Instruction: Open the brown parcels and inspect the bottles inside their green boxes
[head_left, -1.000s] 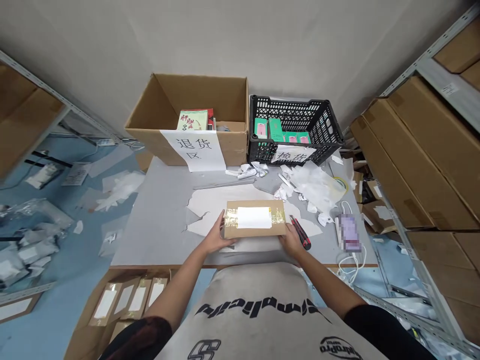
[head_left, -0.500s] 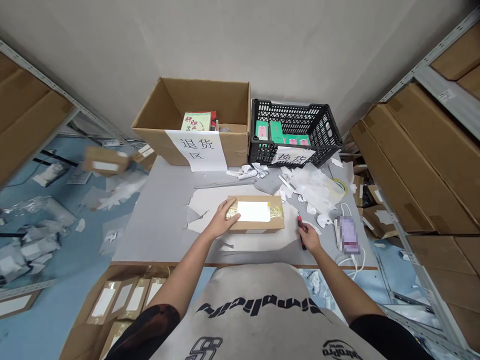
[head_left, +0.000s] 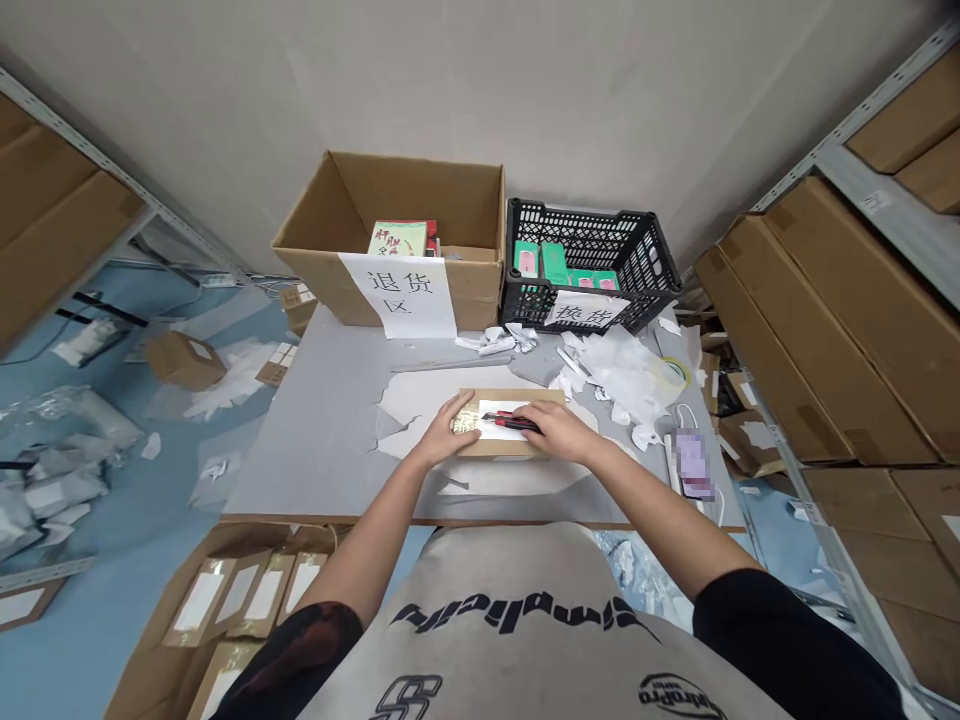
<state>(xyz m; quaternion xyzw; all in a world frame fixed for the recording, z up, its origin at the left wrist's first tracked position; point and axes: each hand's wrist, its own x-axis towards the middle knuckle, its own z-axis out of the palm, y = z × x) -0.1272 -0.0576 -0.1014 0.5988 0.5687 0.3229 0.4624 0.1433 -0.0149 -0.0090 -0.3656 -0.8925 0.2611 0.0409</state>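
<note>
A small taped cardboard box with a white label lies on torn white paper at the middle of the table. My left hand grips its left end, thumb on top and fingers round the far side. Over the label, my right hand is closed round a red and black utility knife, whose tip points left toward my left hand. Whether the blade touches the box I cannot tell. The right end of the box is partly hidden by my right hand.
Behind stand a large open cardboard box with a paper sign and a black plastic crate with green boxes. Crumpled paper, a tape roll and a phone lie at right. A carton of parcels stands below left.
My right hand has lifted the utility knife from the table at right and brought it left over the box. My left hand has stayed on the box.
</note>
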